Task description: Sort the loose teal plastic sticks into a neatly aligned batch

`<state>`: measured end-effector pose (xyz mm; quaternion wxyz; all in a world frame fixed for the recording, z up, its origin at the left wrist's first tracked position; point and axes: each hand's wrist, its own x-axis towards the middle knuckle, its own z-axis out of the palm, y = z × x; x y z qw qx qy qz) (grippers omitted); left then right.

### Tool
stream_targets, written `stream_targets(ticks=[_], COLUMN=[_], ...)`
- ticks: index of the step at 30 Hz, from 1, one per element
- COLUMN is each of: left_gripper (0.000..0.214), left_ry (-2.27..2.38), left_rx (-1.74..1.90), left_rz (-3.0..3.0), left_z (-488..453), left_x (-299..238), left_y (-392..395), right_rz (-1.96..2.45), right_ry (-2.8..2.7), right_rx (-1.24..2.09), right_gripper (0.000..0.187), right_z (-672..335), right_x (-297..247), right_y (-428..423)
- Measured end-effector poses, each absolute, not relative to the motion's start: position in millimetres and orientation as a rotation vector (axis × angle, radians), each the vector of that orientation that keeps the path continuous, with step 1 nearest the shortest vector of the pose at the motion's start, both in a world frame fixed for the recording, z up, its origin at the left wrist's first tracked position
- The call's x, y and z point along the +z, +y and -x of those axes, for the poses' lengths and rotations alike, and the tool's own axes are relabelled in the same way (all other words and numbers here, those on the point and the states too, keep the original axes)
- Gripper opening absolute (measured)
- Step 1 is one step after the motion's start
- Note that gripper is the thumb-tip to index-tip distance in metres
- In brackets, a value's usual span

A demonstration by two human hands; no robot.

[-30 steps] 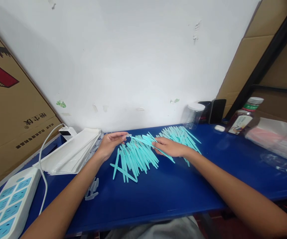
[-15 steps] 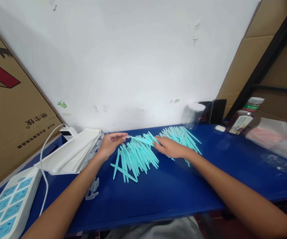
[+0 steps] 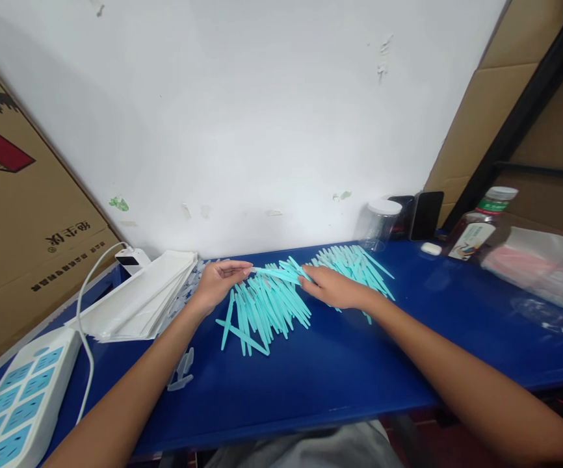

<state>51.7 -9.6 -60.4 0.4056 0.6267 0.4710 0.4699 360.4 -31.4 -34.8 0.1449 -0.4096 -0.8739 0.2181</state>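
Note:
My left hand pinches a small clear cap at the tip of a turquoise eyebrow razor. The cap is mostly hidden by the fingertips. My right hand is closed around the handles of several eyebrow razors, which fan out toward the left. Under and in front of both hands lies a loose pile of such razors. A second pile of razors spreads behind my right hand. Loose clear caps rest by my left forearm, and more lie beside the white sleeves.
On the blue table, a stack of white paper sleeves and a power strip with a white cable lie at left. A clear jar, a phone, a bottle and a pink-filled plastic pack stand at right.
My left fingertips have closed in on the razor's tip, and the clear cap that showed between them is now mostly covered. My right hand keeps its hold, almost still.

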Motion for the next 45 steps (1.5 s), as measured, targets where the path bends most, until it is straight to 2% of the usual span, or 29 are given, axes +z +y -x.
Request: stream_targets(ticks=[10,15,17,19,23,27,45], left_gripper=[0.041,0.06,0.054,0.039,0.033,0.03,0.023], left_ry=[1.144,1.137,1.286,1.533,1.686,1.702,1.638], left_rx=[1.077,1.171,1.233,1.248,0.97,0.839,0.763], left_rz=[-1.547,-1.641,-1.773,-2.096,-2.596,-2.659,-2.733], left_z=[-71,-55,-41,-25,-1,7,-5], left_x=[-49,-52,-60,-70,-86,-91,-94], left_y=[-26,-14,-2,10,26,31,27], right_rz=[1.068,1.171,1.214,1.236,1.277,1.326,1.173], right_ry=[-2.515,-2.46,-2.438,-2.428,-2.453,-2.491,-2.522], right_rx=[0.571,0.486,0.453,0.435,0.393,0.384,0.43], right_gripper=[0.026,0.03,0.031,0.031,0.026,0.023,0.03], right_z=[-356,-358,-359,-359,-358,-356,-357], right_x=[-48,-47,-45,-44,-42,-42,-49], right_y=[-32,-30,-28,-28,-28,-30,-30])
